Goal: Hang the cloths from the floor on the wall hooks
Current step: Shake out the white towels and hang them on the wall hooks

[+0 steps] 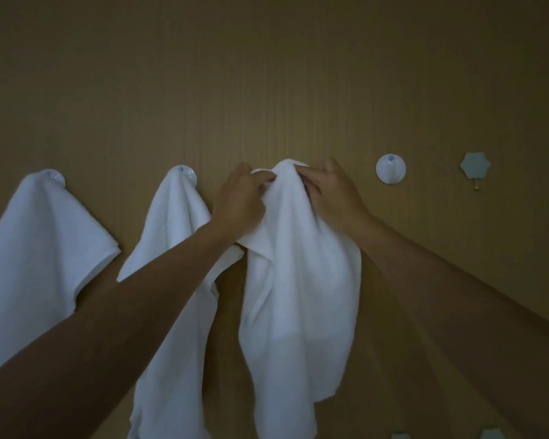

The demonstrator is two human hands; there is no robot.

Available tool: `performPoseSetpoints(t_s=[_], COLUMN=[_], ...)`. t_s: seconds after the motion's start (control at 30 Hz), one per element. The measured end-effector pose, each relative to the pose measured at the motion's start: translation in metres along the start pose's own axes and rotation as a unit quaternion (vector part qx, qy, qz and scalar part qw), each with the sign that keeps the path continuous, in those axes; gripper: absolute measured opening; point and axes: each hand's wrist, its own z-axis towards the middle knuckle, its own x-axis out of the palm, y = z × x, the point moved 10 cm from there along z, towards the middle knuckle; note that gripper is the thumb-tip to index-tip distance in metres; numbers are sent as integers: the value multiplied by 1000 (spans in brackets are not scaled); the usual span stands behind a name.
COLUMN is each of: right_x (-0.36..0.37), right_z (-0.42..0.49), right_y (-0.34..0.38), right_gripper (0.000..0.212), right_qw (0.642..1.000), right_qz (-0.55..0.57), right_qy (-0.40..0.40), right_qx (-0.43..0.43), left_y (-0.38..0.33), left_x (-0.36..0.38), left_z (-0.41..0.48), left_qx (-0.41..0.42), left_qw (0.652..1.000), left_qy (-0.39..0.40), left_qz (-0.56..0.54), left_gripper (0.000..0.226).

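Three white terry cloths show against the brown wood-grain wall [267,74], all in dim light. Leftmost white cloth [42,245] hangs from a round white plastic hook [55,178], draped in a peak over it. Second white cloth [168,280] hangs likewise from the next round white hook [184,173], its lower length partly crossed by the left forearm. Third white cloth [301,280] is held at its top between both hands, its peak raised against the wall between the second hook and a bare round white hook [390,168]; whether a hook lies beneath that peak cannot be told, as cloth and fingers cover the spot. Left hand [240,198] has its fingers curled, pinching the upper fold of the third cloth on its left side. Right hand [333,193] grips the same fold from the right, fingers bent into the fabric. The two hands sit close together, nearly touching across the peak. The body of the third cloth falls free below the hands, its lower edge reaching near the frame bottom. A pale hexagonal wall hook [475,167] with a small metal prong stands right of the bare round hook, unoccupied. Two further pale shapes show at the bottom edge, too cropped to identify.
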Motion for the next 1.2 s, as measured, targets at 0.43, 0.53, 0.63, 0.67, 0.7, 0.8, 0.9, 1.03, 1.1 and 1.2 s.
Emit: performPoseSetpoints(t_s=[0.43,0.53,0.63,0.67,0.7,0.8,0.9,1.03,1.1,1.2], right_x=[-5,2,7,7,7,8,9,8,8,9], right_z=[-8,-5,-3,-3,-3,-6,-11,-15,-15,-15], right_y=[23,22,15,15,14,14,15,19,20,21], right_gripper=[37,31,20,19,22,12,26,35,40,50], right_qw=[973,983,994,995,996,996,995,996,996,996], right_qz=[-226,-171,-79,-64,-56,-34,-1,7,-1,-29], right_qy=[46,68,73,71,67,81,89,79,83,88], right_qx=[-25,-14,4,5,9,25,49,34,22,-7], left_y=[-30,-34,-32,-33,-33,-33,-33,-32,-29,-31], left_x=[-3,1,9,9,9,8,13,15,22,21], left_z=[-7,-5,-5,-6,-7,-11,-18,-22,-25,-30], left_qx=[29,15,-18,-24,-31,-75,-107,-102,-116,-83], left_qw=[989,994,997,996,993,981,967,966,965,984], left_qy=[29,38,69,81,85,72,69,73,96,74], left_qz=[144,102,-10,-41,-73,-161,-220,-226,-214,-139], left_gripper=[40,40,34,37,40,32,29,55,59,55])
